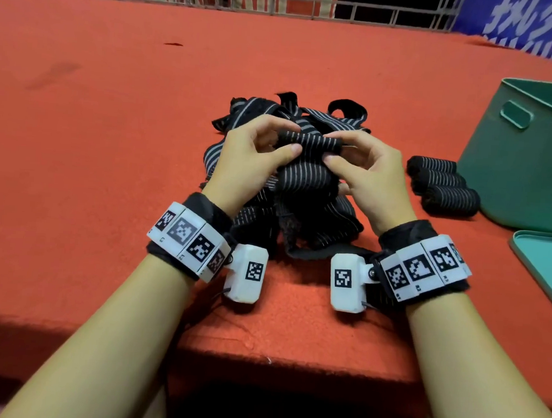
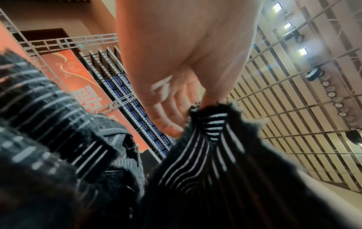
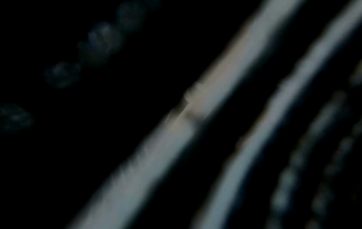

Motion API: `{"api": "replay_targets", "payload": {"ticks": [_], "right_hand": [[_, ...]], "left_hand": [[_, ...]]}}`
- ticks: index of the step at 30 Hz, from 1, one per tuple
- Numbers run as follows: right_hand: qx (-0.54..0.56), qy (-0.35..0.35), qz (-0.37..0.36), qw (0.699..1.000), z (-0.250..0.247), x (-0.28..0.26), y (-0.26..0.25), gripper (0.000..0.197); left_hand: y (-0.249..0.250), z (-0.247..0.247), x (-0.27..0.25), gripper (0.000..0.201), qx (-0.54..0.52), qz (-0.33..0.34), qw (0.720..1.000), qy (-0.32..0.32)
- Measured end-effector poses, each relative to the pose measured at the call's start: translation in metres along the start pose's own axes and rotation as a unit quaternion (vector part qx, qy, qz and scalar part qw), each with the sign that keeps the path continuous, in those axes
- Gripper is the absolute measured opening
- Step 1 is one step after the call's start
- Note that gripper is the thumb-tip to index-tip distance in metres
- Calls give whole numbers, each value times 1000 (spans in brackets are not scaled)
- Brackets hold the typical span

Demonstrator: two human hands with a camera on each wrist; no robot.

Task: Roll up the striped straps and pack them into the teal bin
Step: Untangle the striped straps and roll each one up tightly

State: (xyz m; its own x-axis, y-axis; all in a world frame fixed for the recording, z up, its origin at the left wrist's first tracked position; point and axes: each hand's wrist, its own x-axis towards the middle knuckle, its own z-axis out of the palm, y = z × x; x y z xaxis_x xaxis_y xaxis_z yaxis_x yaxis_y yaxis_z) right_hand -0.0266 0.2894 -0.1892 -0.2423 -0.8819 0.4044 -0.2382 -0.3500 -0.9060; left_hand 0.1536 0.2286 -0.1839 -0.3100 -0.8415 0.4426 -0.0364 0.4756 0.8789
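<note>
The left hand (image 1: 252, 155) and right hand (image 1: 370, 169) pinch the two ends of a just-started roll (image 1: 309, 142) of striped strap, above the loose pile (image 1: 288, 190). The rolling step is only beginning, so next the fingers must turn it tight. Three finished rolls (image 1: 442, 185) lie right of the right hand, beside the teal bin (image 1: 529, 166).

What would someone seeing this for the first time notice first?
Both hands, the left hand and right hand, pinch a black white-striped elastic strap mid-roll at centre, above a tangled pile of loose striped straps on the red felt table. To the right, three finished strap rolls lie beside the teal plastic bin.
</note>
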Motion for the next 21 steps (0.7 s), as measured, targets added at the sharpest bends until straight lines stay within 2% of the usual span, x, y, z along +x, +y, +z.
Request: {"api": "replay_targets", "payload": {"ticks": [3,5,9,12,16,21], "right_hand": [[-6,34,-29,999,-2,3,6,26],[-17,54,-41,998,-3,6,10,28],[-57,74,-33,995,-2,11,17,31],[-92,53,-32,994,0,12,17,34],[-149,-39,-12,988,3,12,13,26],[-273,-39,-56,960,5,11,6,38]], "left_hand": [[3,2,1,24,40,-23,998,-34],[4,2,1,22,79,-15,995,-57],[0,0,3,16,115,14,992,-49],[-7,-4,6,17,144,22,988,-59],[-11,-9,8,15,195,27,979,-49],[-6,-9,10,19,258,42,964,-56]]}}
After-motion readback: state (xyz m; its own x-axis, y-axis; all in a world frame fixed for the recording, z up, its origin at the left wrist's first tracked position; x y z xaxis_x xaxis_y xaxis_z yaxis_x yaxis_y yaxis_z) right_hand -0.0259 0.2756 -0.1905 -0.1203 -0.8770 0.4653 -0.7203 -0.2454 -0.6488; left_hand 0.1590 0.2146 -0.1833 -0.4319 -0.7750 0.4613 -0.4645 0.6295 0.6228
